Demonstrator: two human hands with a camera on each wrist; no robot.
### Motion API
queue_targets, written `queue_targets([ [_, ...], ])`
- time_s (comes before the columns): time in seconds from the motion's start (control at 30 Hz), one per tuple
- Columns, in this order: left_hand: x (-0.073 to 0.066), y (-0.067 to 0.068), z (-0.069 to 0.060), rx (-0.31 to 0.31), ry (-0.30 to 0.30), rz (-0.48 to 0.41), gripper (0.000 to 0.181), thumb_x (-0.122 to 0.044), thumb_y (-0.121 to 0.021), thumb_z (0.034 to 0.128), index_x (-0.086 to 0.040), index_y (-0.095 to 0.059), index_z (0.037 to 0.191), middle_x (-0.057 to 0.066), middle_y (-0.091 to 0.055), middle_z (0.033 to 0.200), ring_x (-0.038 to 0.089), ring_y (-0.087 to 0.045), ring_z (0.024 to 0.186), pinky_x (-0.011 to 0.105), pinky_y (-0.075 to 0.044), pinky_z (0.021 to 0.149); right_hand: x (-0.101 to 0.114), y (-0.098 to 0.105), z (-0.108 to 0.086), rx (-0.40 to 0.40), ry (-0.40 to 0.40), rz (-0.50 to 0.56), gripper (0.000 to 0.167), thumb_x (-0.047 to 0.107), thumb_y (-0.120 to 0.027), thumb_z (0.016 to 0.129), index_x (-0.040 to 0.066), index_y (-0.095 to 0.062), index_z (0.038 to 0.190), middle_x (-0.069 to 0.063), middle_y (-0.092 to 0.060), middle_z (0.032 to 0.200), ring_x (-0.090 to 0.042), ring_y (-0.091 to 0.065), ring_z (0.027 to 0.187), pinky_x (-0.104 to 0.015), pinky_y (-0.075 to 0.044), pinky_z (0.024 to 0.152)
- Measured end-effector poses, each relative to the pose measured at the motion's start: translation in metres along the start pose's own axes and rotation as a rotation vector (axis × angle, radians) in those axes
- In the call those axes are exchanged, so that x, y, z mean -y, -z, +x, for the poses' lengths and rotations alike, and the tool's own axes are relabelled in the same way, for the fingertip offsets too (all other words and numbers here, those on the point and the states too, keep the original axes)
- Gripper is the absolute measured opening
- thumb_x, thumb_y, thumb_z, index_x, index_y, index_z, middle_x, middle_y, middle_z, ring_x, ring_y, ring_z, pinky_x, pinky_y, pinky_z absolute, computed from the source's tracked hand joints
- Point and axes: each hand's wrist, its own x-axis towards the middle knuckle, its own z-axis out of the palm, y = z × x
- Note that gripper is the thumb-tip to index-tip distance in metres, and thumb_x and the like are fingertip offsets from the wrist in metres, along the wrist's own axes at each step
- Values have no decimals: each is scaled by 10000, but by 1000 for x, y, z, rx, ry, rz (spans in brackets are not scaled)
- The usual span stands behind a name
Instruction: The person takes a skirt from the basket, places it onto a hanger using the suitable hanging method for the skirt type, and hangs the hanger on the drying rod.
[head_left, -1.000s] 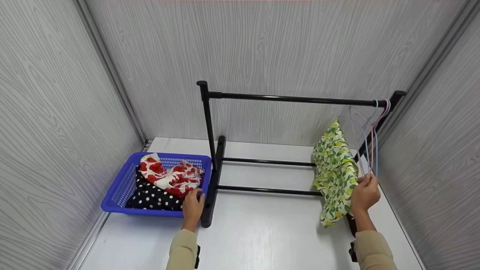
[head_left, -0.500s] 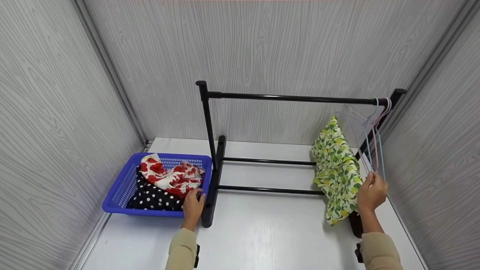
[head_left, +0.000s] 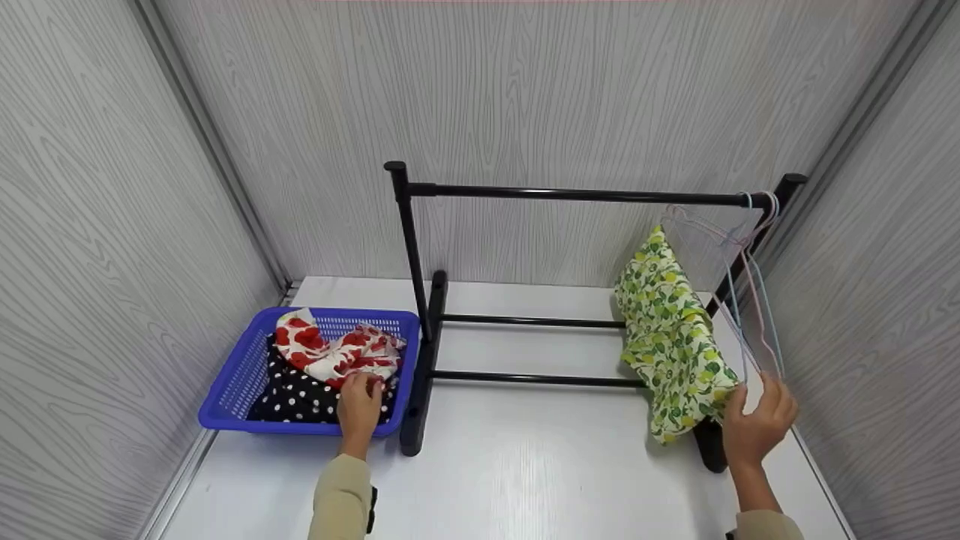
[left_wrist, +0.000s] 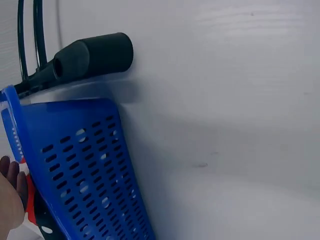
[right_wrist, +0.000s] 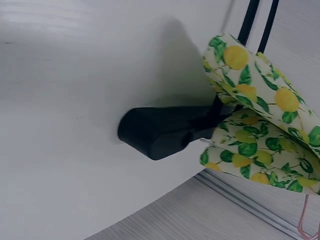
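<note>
One blue basket (head_left: 289, 429) on white worktop (head_left: 517, 465), left of rack. Two cloths inside: red-and-white floral cloth (head_left: 307, 345) atop black polka-dot cloth (head_left: 296, 397). Left hand (head_left: 358, 412) over basket, fingertips at floral cloth; whether pinching, cannot tell. One black rack (head_left: 418, 401): one top bar (head_left: 577, 193), two low crossbars (head_left: 532, 321). One lemon-print cloth (head_left: 667, 330) hangs toward rack's right end. Beside it, hangers (head_left: 744, 244), blue and pink, hooked on top bar, exact count unclear. Right hand (head_left: 757, 427) at hangers' lower ends, thumb spread wide from fingers.
</note>
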Motion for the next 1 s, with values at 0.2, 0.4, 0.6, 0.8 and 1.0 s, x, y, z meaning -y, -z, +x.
queue_targets([
  [0.2,15,21,5,30,12,133,163,-56,-658,819,27,-646,960,226,-578,1020,398,-542,932,514,-437,799,-16,14,-24,60,-24,-20,425,108,-658,798,-89,-551,1159,-310,-532,1127,-454,-446,1092,-538,-294,989],
  [0.4,27,35,9,57,82,227,274,-91,-654,833,35,-595,1069,248,-522,1137,418,-485,1059,539,-391,870,-36,24,-37,187,-16,-111,520,64,-693,755,-128,-496,1197,-336,-501,1179,-484,-421,1122,-572,-281,994],
  [0.6,28,39,12,107,119,229,379,-116,-648,845,34,-500,1160,271,-488,1198,436,-470,1075,551,-387,877,-56,32,-48,261,4,-173,607,114,-746,681,-142,-498,1172,-339,-498,1154,-491,-431,1080,-592,-315,923],
  [0.8,26,43,18,204,159,259,547,-123,-617,874,31,-365,1334,332,-367,1331,490,-403,1164,607,-335,954,-74,40,-60,441,10,-259,987,742,-398,795,-154,-442,1207,-361,-448,1173,-510,-396,1079,-600,-301,938],
  [1.0,21,45,23,300,121,391,532,-131,-619,873,16,-403,1336,336,-406,1279,499,-450,1105,599,-379,906,-82,48,-72,669,44,-372,831,519,-661,780,-152,-442,1217,-387,-441,1189,-552,-413,1058,-633,-348,887],
])
